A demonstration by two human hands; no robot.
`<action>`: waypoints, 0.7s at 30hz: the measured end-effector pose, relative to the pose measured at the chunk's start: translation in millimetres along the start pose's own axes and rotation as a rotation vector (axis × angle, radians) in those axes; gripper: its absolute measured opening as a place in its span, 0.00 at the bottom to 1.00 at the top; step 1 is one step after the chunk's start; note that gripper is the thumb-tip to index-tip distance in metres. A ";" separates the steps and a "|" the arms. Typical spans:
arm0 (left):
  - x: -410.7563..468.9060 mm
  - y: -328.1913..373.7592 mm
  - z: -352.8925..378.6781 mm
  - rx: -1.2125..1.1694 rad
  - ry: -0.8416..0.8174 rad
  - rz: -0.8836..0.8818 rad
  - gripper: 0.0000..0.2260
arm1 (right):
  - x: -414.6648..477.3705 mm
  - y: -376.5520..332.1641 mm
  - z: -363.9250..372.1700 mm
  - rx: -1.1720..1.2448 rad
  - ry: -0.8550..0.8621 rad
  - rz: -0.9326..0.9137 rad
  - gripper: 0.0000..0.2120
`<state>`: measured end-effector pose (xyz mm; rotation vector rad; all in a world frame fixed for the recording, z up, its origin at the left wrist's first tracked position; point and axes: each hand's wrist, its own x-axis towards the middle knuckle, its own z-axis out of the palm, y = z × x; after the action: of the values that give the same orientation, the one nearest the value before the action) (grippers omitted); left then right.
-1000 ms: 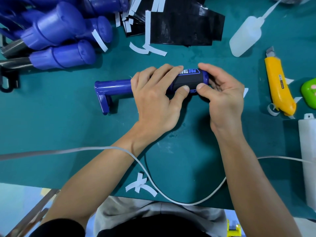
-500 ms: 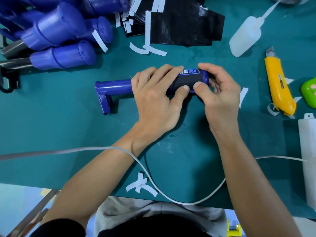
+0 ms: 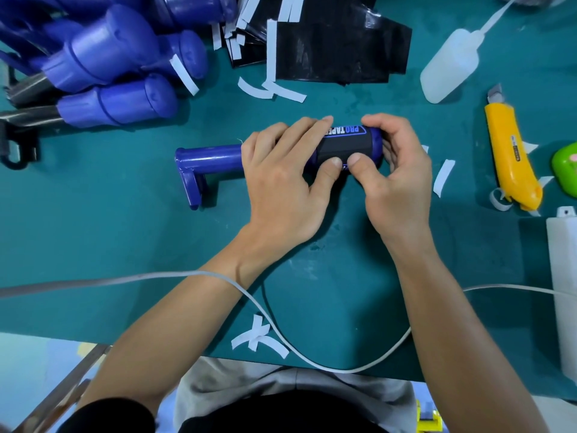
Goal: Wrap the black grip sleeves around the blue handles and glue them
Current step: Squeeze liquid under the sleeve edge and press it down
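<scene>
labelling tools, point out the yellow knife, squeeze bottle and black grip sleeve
yellow knife (image 3: pixel 510 154), head view, mid body
squeeze bottle (image 3: pixel 449 65), head view, its belly
black grip sleeve (image 3: pixel 343 148), head view, bare black face

The left hand (image 3: pixel 281 189) covers the middle of the blue plastic handle (image 3: pixel 209 156) and the nine-o'clock end of the black rubber grip sleeve (image 3: pixel 343 148), cutting its printed lettering short. Both thumbs hide the sleeve's near edge. At three o'clock the picture's edge cuts the glossy green rounded object (image 3: pixel 565 170), and at four the white rectangular bottle (image 3: pixel 562 276). The label on the yellow utility knife (image 3: pixel 509 157) is too small to read.
</scene>
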<state>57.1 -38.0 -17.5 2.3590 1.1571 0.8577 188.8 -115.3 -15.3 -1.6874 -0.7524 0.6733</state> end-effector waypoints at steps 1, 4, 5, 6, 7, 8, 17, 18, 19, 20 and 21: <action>-0.9 -1.0 -0.7 0.002 -0.007 0.006 0.20 | -0.3 -0.5 -0.1 -0.001 0.000 -0.001 0.20; -2.6 -2.2 -2.2 0.010 -0.031 0.020 0.22 | -0.7 -1.5 -0.4 -0.004 0.006 -0.009 0.20; -3.1 -2.8 -2.8 0.009 -0.039 0.023 0.22 | -0.8 -1.6 -0.4 -0.005 0.007 -0.010 0.20; -3.4 -3.8 -3.9 0.006 -0.044 0.024 0.22 | -0.9 -1.8 -0.2 -0.006 0.007 -0.009 0.20; -4.0 -4.8 -5.0 0.006 -0.042 0.020 0.22 | -1.1 -1.9 0.1 -0.004 0.006 -0.008 0.20; -4.4 -5.9 -6.6 0.011 -0.034 0.011 0.21 | -1.3 -2.2 0.2 -0.001 0.005 -0.008 0.20; -3.7 -3.9 -9.4 0.009 -0.018 -0.033 0.17 | -1.7 -3.1 -0.2 -0.009 0.011 -0.011 0.20; -4.0 -3.5 -9.3 0.010 -0.018 -0.037 0.17 | -1.7 -3.2 -0.2 -0.012 0.012 -0.010 0.20; -4.3 -2.9 -9.1 0.010 -0.017 -0.041 0.17 | -1.7 -3.3 -0.3 -0.014 0.014 -0.009 0.20; -4.1 -2.5 -8.7 0.009 -0.015 -0.046 0.17 | -1.5 -3.6 -0.3 -0.015 0.016 -0.008 0.20; -3.8 -1.8 -8.2 0.006 -0.010 -0.052 0.17 | -1.3 -3.8 -0.2 -0.013 0.017 -0.006 0.20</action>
<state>48.8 -39.4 -13.8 2.3249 1.2134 0.8245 187.5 -115.7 -11.5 -1.7000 -0.7512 0.6504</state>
